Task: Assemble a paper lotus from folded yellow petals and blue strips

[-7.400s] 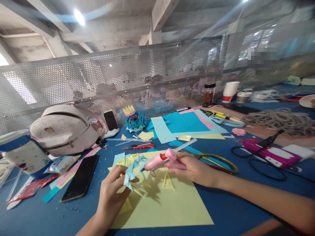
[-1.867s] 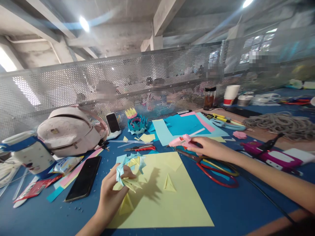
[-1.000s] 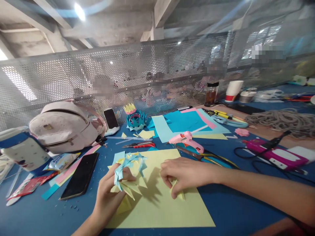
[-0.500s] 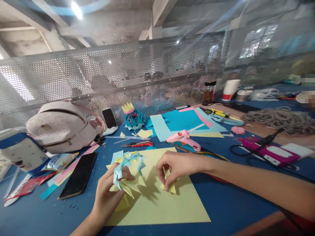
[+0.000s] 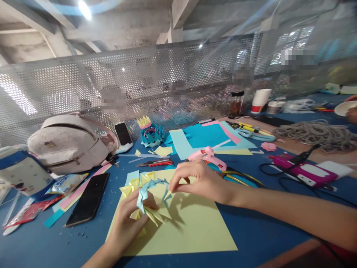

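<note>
A ring of folded light-blue and yellow paper points [image 5: 142, 194] is held in my left hand [image 5: 129, 219], whose fingers and thumb close round its lower left side. My right hand [image 5: 205, 183] pinches a small yellow folded paper piece [image 5: 166, 193] at the right side of the ring. Both hands are above a large yellow paper sheet [image 5: 195, 227] on the blue table. More yellow folded pieces [image 5: 126, 190] lie at the sheet's upper left, partly behind the ring. A pink glue gun [image 5: 208, 156] lies beyond my right hand, beside a red utility knife [image 5: 157, 162].
A black phone [image 5: 87, 199], snack packets and a pale backpack [image 5: 67, 143] are at the left. Behind stand a blue paper lotus [image 5: 152, 136] and a propped phone [image 5: 123, 134]. A magenta device [image 5: 305, 171] with black cables and a grey rope pile [image 5: 318, 134] are at the right.
My right hand has lifted from the yellow sheet and moved left to the ring, with the yellow piece in its fingers. My left hand has shifted slightly right with the ring.
</note>
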The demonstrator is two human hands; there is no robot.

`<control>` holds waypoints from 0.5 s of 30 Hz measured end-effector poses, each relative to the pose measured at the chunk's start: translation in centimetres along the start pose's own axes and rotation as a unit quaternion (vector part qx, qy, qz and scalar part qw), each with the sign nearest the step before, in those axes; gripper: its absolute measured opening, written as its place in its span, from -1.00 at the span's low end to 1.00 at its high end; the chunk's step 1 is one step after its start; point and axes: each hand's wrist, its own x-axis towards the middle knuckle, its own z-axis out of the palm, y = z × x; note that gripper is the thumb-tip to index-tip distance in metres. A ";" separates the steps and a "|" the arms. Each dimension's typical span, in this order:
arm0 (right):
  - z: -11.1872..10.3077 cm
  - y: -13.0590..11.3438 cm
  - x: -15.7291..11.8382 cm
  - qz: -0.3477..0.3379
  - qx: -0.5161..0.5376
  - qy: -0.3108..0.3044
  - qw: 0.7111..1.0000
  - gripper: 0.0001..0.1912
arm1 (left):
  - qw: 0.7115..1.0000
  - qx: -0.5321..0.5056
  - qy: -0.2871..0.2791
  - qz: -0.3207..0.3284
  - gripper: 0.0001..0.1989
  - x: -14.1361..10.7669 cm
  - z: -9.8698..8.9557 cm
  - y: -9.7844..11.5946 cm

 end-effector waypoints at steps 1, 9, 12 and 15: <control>0.3 0.0 -0.2 -0.046 -0.036 0.007 0.998 -0.89 | 1.000 -0.006 -0.009 -0.005 -0.70 0.0 0.1 0.1; 1.6 0.5 -0.7 -0.178 -0.242 -0.029 0.953 -0.81 | 0.993 -0.093 -0.027 -0.073 -0.84 0.1 0.6 0.5; 1.5 0.6 -0.6 -0.164 -0.258 -0.056 0.950 -0.83 | 0.981 -0.130 -0.025 -0.142 -0.87 0.1 0.6 0.1; 1.5 0.6 -0.5 -0.138 -0.263 -0.059 0.953 -0.80 | 0.967 -0.176 -0.026 -0.184 -0.90 0.3 0.6 -0.2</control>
